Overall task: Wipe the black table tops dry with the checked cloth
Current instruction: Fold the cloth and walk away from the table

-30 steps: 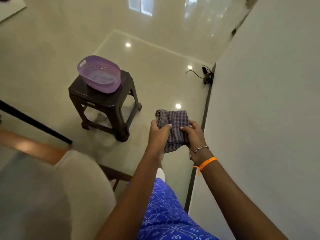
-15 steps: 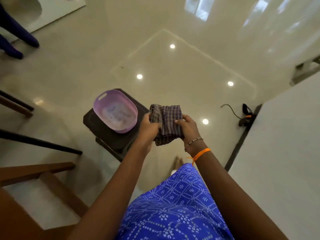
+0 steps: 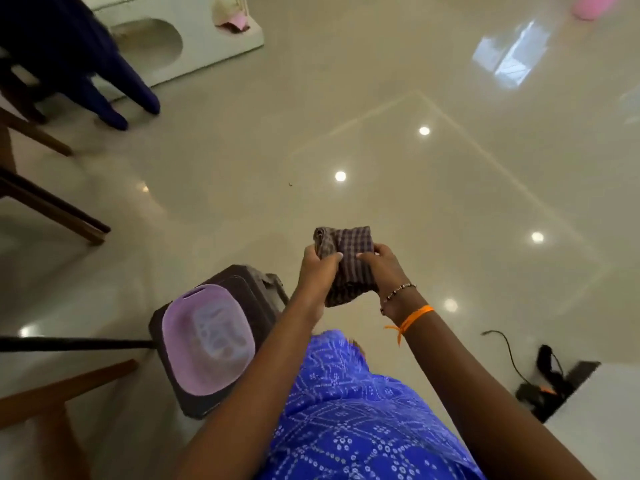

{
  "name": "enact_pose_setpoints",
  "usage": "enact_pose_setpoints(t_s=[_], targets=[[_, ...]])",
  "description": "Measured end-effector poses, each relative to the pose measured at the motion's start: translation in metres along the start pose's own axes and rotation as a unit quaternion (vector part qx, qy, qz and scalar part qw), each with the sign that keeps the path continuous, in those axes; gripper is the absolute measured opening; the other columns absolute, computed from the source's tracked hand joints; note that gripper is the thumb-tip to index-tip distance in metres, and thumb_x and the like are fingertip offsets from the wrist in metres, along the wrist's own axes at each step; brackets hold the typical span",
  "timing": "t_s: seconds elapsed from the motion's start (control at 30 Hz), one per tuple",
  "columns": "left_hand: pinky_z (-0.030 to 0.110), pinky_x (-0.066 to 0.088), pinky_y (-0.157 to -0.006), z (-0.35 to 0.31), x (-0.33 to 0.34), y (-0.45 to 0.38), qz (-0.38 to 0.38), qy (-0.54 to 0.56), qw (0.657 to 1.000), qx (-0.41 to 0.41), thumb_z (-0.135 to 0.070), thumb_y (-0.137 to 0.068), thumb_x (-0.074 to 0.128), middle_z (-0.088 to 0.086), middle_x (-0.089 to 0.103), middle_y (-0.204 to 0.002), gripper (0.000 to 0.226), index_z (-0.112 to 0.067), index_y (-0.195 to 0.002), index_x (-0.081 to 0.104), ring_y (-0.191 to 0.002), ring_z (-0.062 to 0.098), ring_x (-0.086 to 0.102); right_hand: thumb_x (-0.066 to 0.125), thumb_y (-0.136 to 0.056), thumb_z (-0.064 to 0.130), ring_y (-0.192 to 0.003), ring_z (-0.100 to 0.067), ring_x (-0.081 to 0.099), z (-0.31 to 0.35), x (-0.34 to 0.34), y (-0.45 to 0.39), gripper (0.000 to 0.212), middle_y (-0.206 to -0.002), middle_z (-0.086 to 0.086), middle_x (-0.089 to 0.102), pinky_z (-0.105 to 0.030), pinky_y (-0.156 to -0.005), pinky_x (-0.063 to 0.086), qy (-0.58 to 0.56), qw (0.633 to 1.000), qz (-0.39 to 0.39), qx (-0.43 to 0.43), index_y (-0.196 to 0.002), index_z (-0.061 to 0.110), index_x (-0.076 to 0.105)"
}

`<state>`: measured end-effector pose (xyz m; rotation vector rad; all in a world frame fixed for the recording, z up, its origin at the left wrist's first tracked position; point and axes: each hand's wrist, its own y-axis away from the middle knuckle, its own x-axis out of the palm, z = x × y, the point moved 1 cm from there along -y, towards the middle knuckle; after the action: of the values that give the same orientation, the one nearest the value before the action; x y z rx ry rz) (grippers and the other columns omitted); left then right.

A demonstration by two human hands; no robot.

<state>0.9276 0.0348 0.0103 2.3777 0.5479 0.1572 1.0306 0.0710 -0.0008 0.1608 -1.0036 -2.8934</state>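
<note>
Fingers (image 3: 330, 259) of both hands clamp the folded checked cloth (image 3: 349, 268), held in the air above the floor, soft and light, probably best gripped by its folded edges as one pad.

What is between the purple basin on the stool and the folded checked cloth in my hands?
In the head view, only the left hand and forearm lie between the purple basin and the checked cloth, over bare floor and the stool corner.
</note>
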Motion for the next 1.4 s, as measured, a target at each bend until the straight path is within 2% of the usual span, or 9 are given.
enact_pose_setpoints(t_s=[0.2,0.33,0.53,0.73,0.87,1.07,1.2,1.3,1.4], targets=[[0.014,0.043,-0.036,-0.057,-0.009,-0.079,-0.069,0.096,0.993,-0.010,-0.019,-0.086,0.055,0.002,0.061,-0.096,0.036,-0.016,-0.121,0.048,-0.076,0.012,0.059,0.050,-0.090,0.003,-0.092,-0.021,0.052,0.077,0.050,-0.076,0.036,-0.115,-0.020,0.057,-0.020,-0.059,0.043,0.061,0.995,0.071,-0.015,-0.125,-0.002,0.045],[0.016,0.043,-0.039,-0.099,-0.044,-0.140,-0.133,0.135,0.982,-0.010,-0.018,-0.087,0.055,0.002,0.060,-0.091,0.030,-0.015,-0.117,0.049,-0.073,0.013,0.059,0.049,-0.090,0.005,-0.093,-0.020,0.052,0.115,0.115,-0.128,0.035,-0.111,-0.015,0.055,-0.020,-0.060,0.042,0.112,0.985,0.129,-0.038,-0.125,0.001,0.043],[0.024,0.040,-0.052,-0.165,-0.148,-0.230,-0.235,0.170,0.957,-0.004,-0.017,-0.089,0.055,-0.003,0.055,-0.091,0.025,-0.015,-0.113,0.050,-0.076,0.007,0.052,0.052,-0.091,0.006,-0.078,-0.014,0.050,0.173,0.257,-0.193,0.034,-0.088,-0.001,0.049,-0.022,-0.060,0.042,0.177,0.958,0.215,-0.072,-0.121,-0.001,0.038],[0.020,0.044,-0.052,-0.206,-0.254,-0.261,-0.347,0.250,0.904,0.016,-0.011,-0.089,0.051,-0.007,0.058,-0.090,0.024,-0.018,-0.112,0.051,-0.079,0.005,0.057,0.054,-0.088,0.000,-0.087,-0.019,0.052,0.213,0.392,-0.215,0.034,-0.090,-0.001,0.052,-0.027,-0.067,0.045,0.230,0.907,0.339,-0.097,-0.120,-0.001,0.042],[0.020,0.043,-0.053,-0.213,-0.316,-0.269,-0.421,0.306,0.854,0.025,-0.008,-0.090,0.047,-0.006,0.059,-0.091,0.021,-0.017,-0.109,0.051,-0.080,0.007,0.058,0.051,-0.088,-0.004,-0.092,-0.020,0.050,0.225,0.477,-0.216,0.033,-0.096,-0.005,0.052,-0.021,-0.064,0.043,0.274,0.852,0.435,-0.097,-0.120,0.002,0.043],[0.022,0.046,-0.056,-0.214,-0.400,-0.287,-0.514,0.382,0.768,-0.003,-0.005,-0.092,0.044,0.001,0.059,-0.097,0.022,-0.013,-0.111,0.050,-0.080,0.011,0.058,0.054,-0.087,-0.001,-0.099,-0.029,0.054,0.224,0.601,-0.208,0.035,-0.119,-0.021,0.055,-0.041,-0.086,0.047,0.379,0.740,0.545,-0.107,-0.120,0.003,0.043],[0.018,0.044,-0.051,-0.210,-0.433,-0.281,-0.569,0.413,0.711,-0.034,-0.006,-0.093,0.041,-0.005,0.056,-0.090,0.019,-0.019,-0.107,0.046,-0.076,0.005,0.055,0.056,-0.087,0.000,-0.096,-0.023,0.052,0.212,0.663,-0.194,0.037,-0.123,-0.022,0.054,-0.040,-0.083,0.048,0.455,0.650,0.602,-0.094,-0.121,0.001,0.042],[0.020,0.047,-0.058,-0.196,-0.445,-0.269,-0.599,0.467,0.649,-0.044,-0.004,-0.093,0.040,-0.001,0.059,-0.099,0.027,-0.013,-0.117,0.047,-0.084,0.010,0.058,0.059,-0.086,0.002,-0.095,-0.021,0.052,0.191,0.693,-0.175,0.040,-0.121,-0.020,0.054,-0.031,-0.073,0.046,0.503,0.582,0.633,-0.091,-0.122,0.000,0.041],[0.019,0.048,-0.059,-0.175,-0.440,-0.252,-0.638,0.508,0.576,-0.058,-0.006,-0.093,0.042,0.001,0.059,-0.107,0.027,-0.014,-0.118,0.047,-0.090,0.011,0.058,0.061,-0.085,0.003,-0.097,-0.024,0.054,0.163,0.701,-0.152,0.041,-0.119,-0.019,0.055,-0.032,-0.077,0.047,0.546,0.521,0.651,-0.084,-0.121,0.000,0.040]])
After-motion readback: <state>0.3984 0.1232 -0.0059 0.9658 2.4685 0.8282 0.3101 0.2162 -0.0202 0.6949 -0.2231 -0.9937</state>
